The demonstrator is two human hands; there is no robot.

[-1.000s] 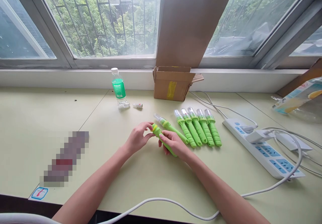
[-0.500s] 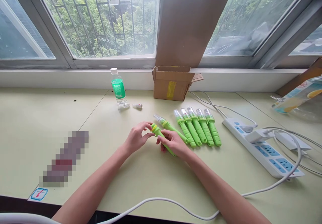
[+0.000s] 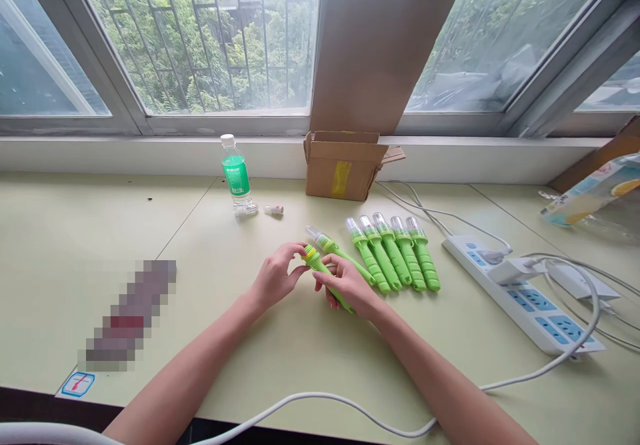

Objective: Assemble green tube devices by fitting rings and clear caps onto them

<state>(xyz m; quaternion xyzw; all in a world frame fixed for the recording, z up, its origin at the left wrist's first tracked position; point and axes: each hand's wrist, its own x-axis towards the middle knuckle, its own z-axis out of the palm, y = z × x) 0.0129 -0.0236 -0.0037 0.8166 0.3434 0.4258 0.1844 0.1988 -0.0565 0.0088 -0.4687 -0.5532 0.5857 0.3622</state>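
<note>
My right hand [image 3: 347,286] is wrapped round the handle of a green tool [image 3: 319,266] with a yellow ring near its tip, held just above the pale green table [image 3: 100,231]. My left hand [image 3: 276,275] pinches the tool's tip with its fingertips. Right behind my hands lies one more green tool with a clear cap [image 3: 334,251]. To the right of it, a row of several like green tools [image 3: 395,253] lies side by side.
A green-labelled water bottle [image 3: 235,176] and a small white cap [image 3: 274,210] stand at the back, beside an open cardboard box [image 3: 343,163]. A white power strip [image 3: 525,298] with plugs lies at the right. A white cable [image 3: 320,401] crosses the near edge.
My hands have shifted slightly on the green tool; its tip has moved a little right. Everything else lies as before.
</note>
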